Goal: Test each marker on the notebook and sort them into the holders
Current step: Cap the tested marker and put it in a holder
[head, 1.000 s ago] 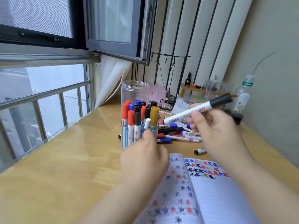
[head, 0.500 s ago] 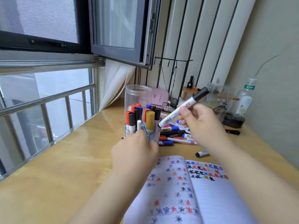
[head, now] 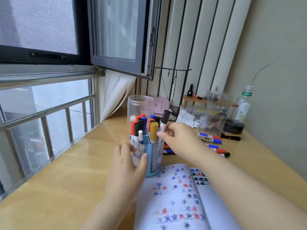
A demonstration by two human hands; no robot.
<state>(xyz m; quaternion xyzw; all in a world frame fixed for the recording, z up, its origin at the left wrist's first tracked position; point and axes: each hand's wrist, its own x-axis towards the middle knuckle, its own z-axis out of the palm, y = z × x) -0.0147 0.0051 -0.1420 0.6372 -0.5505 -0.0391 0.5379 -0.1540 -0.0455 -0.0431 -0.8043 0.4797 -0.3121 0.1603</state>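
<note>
**Black marker going into the blue holder**

Along the left runs the window rail [head: 49,110], with a broad stretch of bare desk [head: 54,188] between it and the hands. The left hand [head: 127,165] wraps the near side of the holder [head: 149,156], thumb and fingers curved round its clear wall. The holder stands just beyond the notebook's [head: 179,196] top edge, crowded with red, blue, black and yellow-capped markers; a clear jar [head: 140,107] stands right behind it. The right hand [head: 179,138] pinches a black-capped marker [head: 163,123] by its white barrel, upright, its lower end down in the holder's right side. Farther right, loose markers [head: 211,138] lie on the desk, with room around them before the wall.
</note>
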